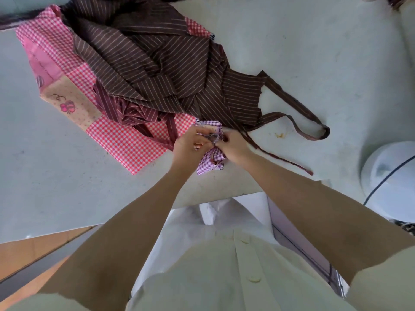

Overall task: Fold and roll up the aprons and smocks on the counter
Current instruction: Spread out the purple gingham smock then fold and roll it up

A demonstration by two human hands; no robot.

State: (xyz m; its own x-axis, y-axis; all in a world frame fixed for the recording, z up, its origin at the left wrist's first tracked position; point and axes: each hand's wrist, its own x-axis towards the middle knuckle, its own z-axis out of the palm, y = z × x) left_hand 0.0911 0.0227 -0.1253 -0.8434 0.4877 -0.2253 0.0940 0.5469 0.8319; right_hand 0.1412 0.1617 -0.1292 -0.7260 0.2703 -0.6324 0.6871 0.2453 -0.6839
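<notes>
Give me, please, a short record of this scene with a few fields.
in hand: purple checked cloth, bunched, gripped by left hand and right hand
place: by near edge of counter
waiting: brown striped apron, heaped on pink checked apron
straps: brown ties trailing loose
also: white round object at right

You can read no text, label, brand or number anywhere in front of you. The only mark is a small pink bee drawing [68, 107] on the beige patch [76, 95] of the pink checked apron [125, 142], and it carries no letters.
</notes>
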